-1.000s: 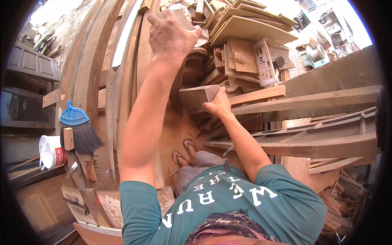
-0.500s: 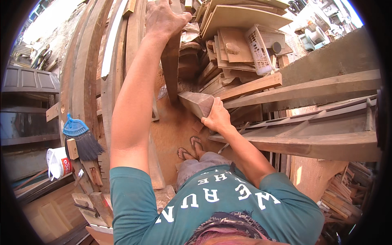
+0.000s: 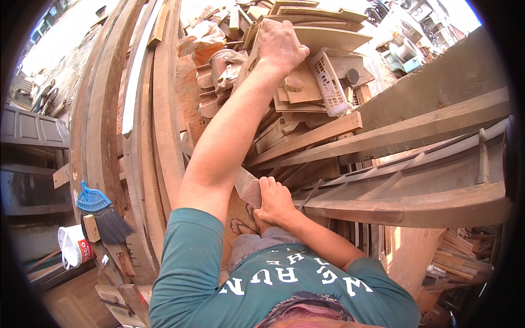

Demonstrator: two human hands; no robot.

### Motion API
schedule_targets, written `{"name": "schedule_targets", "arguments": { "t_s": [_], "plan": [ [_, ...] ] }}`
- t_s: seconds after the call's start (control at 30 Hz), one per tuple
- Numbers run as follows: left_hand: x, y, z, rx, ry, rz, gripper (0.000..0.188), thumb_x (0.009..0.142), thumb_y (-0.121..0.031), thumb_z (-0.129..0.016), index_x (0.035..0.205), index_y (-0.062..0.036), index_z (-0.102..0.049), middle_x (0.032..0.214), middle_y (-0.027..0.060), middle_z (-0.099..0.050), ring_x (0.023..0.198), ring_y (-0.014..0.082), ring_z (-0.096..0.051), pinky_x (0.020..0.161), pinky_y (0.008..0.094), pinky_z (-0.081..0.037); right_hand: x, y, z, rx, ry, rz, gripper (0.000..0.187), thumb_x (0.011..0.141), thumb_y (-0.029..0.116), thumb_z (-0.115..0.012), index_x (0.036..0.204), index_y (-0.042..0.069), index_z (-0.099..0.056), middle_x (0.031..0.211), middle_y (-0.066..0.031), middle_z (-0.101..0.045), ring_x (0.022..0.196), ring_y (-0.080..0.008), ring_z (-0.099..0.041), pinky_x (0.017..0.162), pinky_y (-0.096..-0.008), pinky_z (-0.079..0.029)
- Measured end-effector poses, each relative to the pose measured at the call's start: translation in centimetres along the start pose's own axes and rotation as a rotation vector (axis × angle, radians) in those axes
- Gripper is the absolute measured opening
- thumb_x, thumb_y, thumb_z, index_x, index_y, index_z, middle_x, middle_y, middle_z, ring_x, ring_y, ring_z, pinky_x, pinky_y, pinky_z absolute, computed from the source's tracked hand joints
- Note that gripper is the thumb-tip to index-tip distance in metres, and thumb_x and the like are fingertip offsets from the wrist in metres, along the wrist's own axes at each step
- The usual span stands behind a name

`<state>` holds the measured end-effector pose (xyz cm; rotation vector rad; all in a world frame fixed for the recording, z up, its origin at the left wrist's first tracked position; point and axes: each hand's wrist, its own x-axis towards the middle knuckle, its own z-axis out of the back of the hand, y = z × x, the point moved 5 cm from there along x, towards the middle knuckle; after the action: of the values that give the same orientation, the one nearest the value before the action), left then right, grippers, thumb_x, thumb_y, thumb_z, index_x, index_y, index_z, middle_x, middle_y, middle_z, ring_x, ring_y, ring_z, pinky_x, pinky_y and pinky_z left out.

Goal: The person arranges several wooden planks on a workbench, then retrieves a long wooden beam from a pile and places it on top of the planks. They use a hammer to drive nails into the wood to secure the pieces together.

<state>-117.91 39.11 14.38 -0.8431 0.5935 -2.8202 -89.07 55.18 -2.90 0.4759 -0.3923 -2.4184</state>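
Observation:
My right hand (image 3: 275, 203) is closed on the near end of a thick wooden beam (image 3: 249, 188), its fingers against the end's side, low in front of my shirt. Farther off, my left hand (image 3: 280, 48) is closed on the beam's far part, fingers curled over. My left forearm covers most of the beam between the two hands. Behind the left hand lies a pile of wood boards (image 3: 328, 38), with a white plastic basket (image 3: 330, 82) leaning among them.
Long planks (image 3: 104, 104) run along my left. A black broom with a blue head (image 3: 94, 198) and a white bucket (image 3: 71, 247) stand beside them. On the right are a long timber (image 3: 404, 123), a concrete wall (image 3: 426, 82) and a framed wooden panel (image 3: 404, 191). Cut pieces (image 3: 456, 254) lie lower right.
The beam has shifted, its near end coming closer to my body with my right hand. My left hand has swung right and slightly nearer, over the board pile. The view has shifted too.

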Motion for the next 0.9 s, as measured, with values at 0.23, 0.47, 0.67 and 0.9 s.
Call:
{"name": "schedule_targets", "arguments": {
  "t_s": [0.23, 0.47, 0.67, 0.9],
  "plan": [
    [-0.1, -8.3, -6.6, -0.059, 0.116, 0.141, 0.080, 0.081, -0.044, -0.082, 0.138, 0.0018, -0.048, 0.153, 0.0388, -0.030, 0.137, 0.0527, -0.043, 0.111, 0.0564, -0.044, 0.5, -0.8, -4.4, 0.145, 0.014, 0.133, 0.064, 0.071, 0.032, -0.081, 0.121, 0.001, -0.059, 0.113, -0.0182, -0.058, 0.103, -0.0376, -0.060, 0.087, -0.0491, -0.049],
    [-0.8, -12.4, -10.0, -0.039, 0.160, 0.152, 0.090, 0.080, -0.049, -0.083, 0.146, -0.0026, -0.043, 0.157, 0.0339, -0.026, 0.143, 0.0530, -0.036, 0.111, 0.0591, -0.042, 0.8, -3.3, -5.3, 0.725, -0.028, 0.184, 0.055, 0.077, 0.035, -0.076, 0.122, 0.004, -0.064, 0.119, -0.0189, -0.065, 0.112, -0.0386, -0.060, 0.091, -0.0484, -0.047],
    [-3.8, -7.8, -6.0, -0.261, 0.141, 0.108, 0.087, 0.083, -0.049, -0.080, 0.149, -0.0058, -0.043, 0.159, 0.0232, -0.034, 0.146, 0.0435, -0.036, 0.119, 0.0589, -0.030, 1.1, -1.2, -2.3, 0.027, -0.029, 0.277, 0.051, 0.069, 0.027, -0.075, 0.113, 0.002, -0.066, 0.108, -0.0193, -0.060, 0.094, -0.0376, -0.058, 0.078, -0.0469, -0.044],
    [-23.2, 5.5, 8.5, -0.536, -0.271, 0.520, 0.048, 0.090, -0.023, -0.072, 0.130, 0.0011, -0.060, 0.124, 0.0216, -0.065, 0.121, 0.0373, -0.061, 0.106, 0.0442, -0.047, -0.4, 3.4, -1.8, -0.077, -0.012, 0.427, 0.057, 0.059, 0.014, -0.073, 0.113, 0.005, -0.058, 0.103, -0.0168, -0.054, 0.090, -0.0344, -0.056, 0.075, -0.0450, -0.041]
  ]
}}
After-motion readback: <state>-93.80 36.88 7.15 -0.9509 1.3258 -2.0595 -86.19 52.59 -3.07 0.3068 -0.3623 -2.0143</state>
